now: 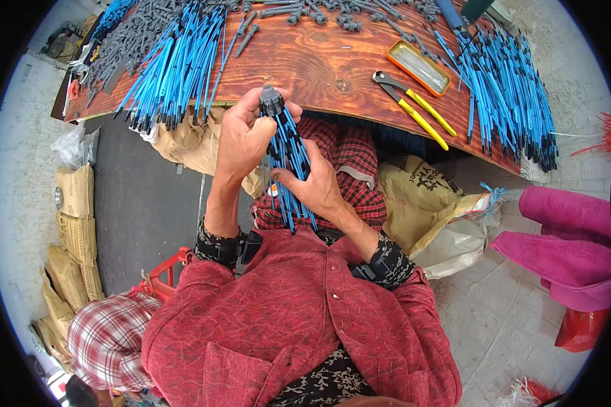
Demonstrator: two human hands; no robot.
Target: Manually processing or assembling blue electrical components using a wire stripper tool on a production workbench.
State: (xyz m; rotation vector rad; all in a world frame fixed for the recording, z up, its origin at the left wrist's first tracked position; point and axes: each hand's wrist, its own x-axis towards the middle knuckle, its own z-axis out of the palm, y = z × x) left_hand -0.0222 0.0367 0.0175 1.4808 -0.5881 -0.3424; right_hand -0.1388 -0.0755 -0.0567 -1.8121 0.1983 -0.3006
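Over my lap I hold a bundle of blue rods with black fittings, topped by a grey ribbed plastic head. My left hand is closed around the upper end, just below the head, with its thumb bent against the rods. Lower down, my right hand grips the side of the bundle, its thumb lying across the rods. The black-tipped lower ends spread a little and point toward my body. Fingers behind the bundle are partly hidden.
On the wooden table lie blue rod bundles at left and right, and grey plastic parts. Yellow-handled cutting pliers rest beside an orange-rimmed tin. Sacks stand under the table's right side.
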